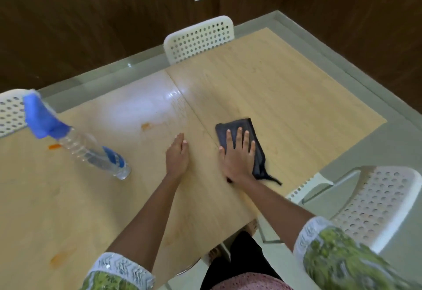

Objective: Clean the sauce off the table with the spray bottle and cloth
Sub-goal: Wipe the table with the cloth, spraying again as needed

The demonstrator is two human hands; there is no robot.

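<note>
The right hand point(237, 155) lies flat, fingers straight, pressing the dark cloth point(244, 130) on the surface point(285, 98); the left hand point(177, 155) rests open beside it. The cloth looks soft and limp, best gathered at its middle. The bottle point(91, 150), likely light and slick, stands left near orange sauce point(145, 126).

A single head-worn wide-angle view looks steeply down and forward over the wooden table point(285, 98), close above it; forearms enter from the bottom edge, wall panelling fills the top.
</note>
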